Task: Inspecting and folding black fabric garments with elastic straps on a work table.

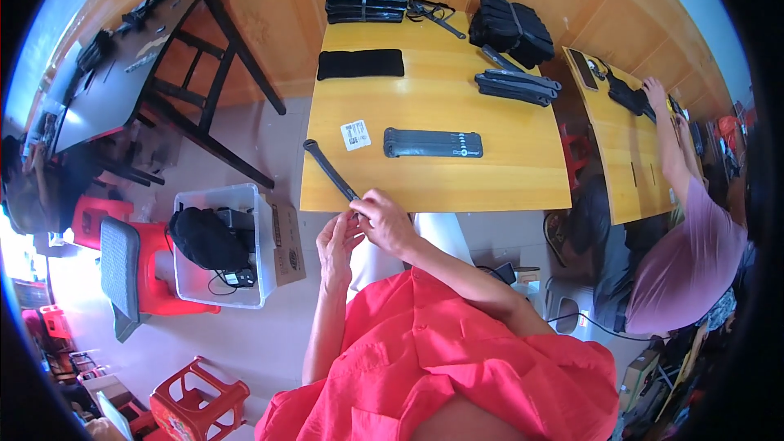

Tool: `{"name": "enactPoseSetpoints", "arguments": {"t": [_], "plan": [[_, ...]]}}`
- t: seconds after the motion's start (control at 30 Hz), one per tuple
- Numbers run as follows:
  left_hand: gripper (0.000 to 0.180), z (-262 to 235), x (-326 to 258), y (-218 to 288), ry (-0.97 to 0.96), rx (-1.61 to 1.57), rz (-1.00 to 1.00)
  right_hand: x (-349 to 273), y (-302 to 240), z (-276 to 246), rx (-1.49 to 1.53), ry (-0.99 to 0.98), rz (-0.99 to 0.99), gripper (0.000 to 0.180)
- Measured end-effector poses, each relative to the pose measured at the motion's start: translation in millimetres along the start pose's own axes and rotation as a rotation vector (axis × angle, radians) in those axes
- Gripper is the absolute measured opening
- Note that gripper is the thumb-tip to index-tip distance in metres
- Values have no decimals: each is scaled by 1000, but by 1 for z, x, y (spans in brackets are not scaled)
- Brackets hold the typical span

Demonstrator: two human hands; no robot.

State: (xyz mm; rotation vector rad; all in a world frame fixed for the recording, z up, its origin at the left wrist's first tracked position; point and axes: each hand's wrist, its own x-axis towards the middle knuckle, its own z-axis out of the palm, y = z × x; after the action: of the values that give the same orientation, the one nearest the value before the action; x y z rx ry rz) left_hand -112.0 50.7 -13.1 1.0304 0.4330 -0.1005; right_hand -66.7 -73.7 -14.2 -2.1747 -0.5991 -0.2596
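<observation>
At yellow table edge [433, 192], both hands' fingers [357, 211] pinch flat black strap [329, 169].

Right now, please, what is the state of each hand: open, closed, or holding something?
Left hand: fingers raised at the near end of the black strap; its grip on it cannot be told.
Right hand: closed, pinching the strap's near end.

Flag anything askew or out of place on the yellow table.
One thing: the long black strap held by both hands, left hand and right hand, juts diagonally past the yellow wooden table's front-left corner. The flat black strap bundle and small white label card lie flat. No spills or damage visible.
</observation>
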Motion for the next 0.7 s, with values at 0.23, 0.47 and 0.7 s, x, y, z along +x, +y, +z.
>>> {"name": "enactPoseSetpoints", "arguments": {"t": [0.23, 0.47, 0.7], "plan": [[24, 23, 7, 13, -99, -133, -90, -5, -25, -43, 521, 59, 350, 22], [22, 44, -2, 37, -190, -174, -76, -3, -46, -74, 502, 68, 237, 19], [27, 59, -16, 65, -309, -273, -140, 7, -57, -114, 366, 111, 51, 15]]}}
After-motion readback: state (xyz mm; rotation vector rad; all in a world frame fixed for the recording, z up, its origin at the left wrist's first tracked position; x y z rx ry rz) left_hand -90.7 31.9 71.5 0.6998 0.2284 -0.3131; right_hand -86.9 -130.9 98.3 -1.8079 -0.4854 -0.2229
